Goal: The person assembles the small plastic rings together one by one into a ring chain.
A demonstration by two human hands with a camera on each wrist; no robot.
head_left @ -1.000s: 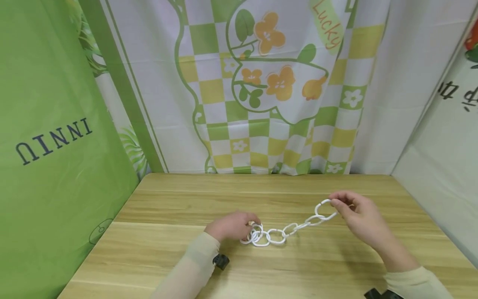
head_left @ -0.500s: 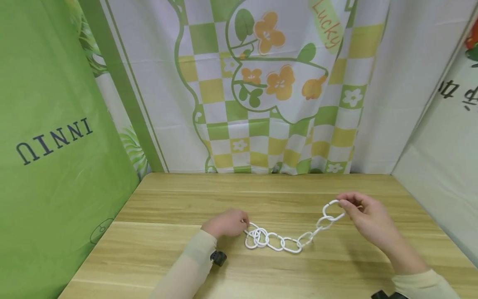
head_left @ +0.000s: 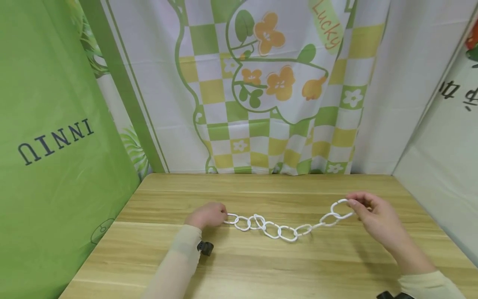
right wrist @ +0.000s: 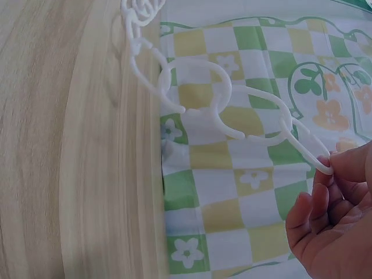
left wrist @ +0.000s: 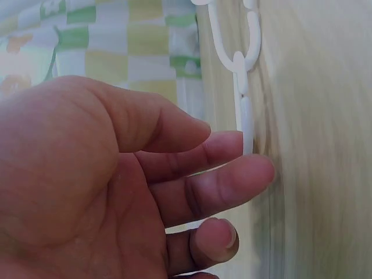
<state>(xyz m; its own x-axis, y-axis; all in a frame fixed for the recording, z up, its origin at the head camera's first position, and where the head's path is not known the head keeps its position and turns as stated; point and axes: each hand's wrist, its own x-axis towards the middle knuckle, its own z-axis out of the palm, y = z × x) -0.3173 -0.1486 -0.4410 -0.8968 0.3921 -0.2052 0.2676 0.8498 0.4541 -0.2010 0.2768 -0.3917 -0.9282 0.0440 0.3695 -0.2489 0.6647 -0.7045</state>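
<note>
A chain (head_left: 280,232) of several white plastic oval links stretches between both hands in the head view. My left hand (head_left: 207,216) holds its left end link low over the table. In the left wrist view that link (left wrist: 248,125) runs down to the curled index and middle fingers, and its far end is hidden. On the other side, the right hand (head_left: 377,218) pinches the right end link between thumb and index finger, higher up. The chain sags in the middle, and two links overlap left of centre. Whether the sagging part touches the table cannot be told.
The wooden table (head_left: 261,270) has its back edge against a checked curtain (head_left: 276,145) with flower prints. A green cloth (head_left: 56,187) hangs along the left side, a white cloth (head_left: 440,166) along the right. Black wrist cameras sit at both cuffs.
The left hand has moved left, drawing out the bunched links at its end. The right hand has shifted a little to the right. The chain now hangs longer and straighter between them.
</note>
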